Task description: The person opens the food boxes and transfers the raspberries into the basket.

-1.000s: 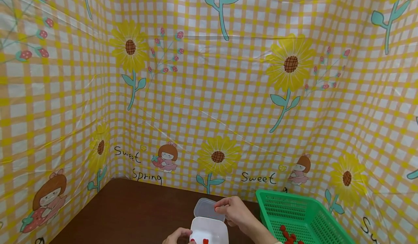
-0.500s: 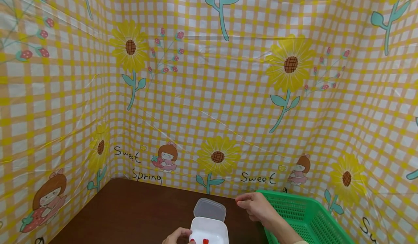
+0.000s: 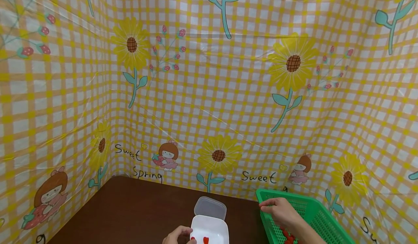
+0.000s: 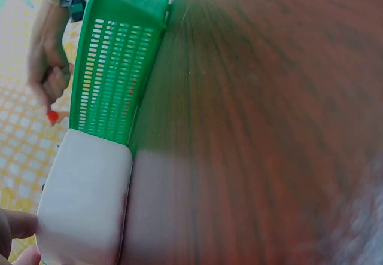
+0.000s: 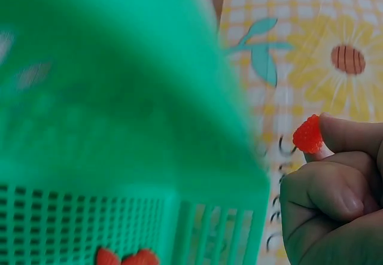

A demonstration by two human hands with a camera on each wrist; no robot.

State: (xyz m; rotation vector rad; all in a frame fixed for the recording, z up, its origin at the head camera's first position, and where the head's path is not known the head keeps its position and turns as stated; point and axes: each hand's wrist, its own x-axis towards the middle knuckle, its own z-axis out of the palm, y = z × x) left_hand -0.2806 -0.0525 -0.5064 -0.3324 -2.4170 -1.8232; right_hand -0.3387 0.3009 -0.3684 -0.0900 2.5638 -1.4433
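In the head view, my left hand [image 3: 177,235] pinches the left side of a white plastic box [image 3: 212,224] near its rim. Two red pieces [image 3: 205,240] show inside this box. My right hand [image 3: 282,212] is raised above the left rim of a green basket [image 3: 305,197]. Between its thumb and index finger it pinches a bumpy red raspberry [image 5: 308,134], plain to see in the right wrist view. Several more red berries [image 3: 288,238] lie on the basket's floor, partly hidden under my right forearm.
A translucent lid [image 3: 210,207] lies flat behind the white box on the dark brown table [image 3: 143,215]. Checked cloth [image 3: 196,91] printed with sunflowers walls in the back and both sides. The basket stands close against the right cloth.
My right hand has moved right, from above the lid to above the basket's left rim, still pinching a red piece. My left hand stays at the white box.
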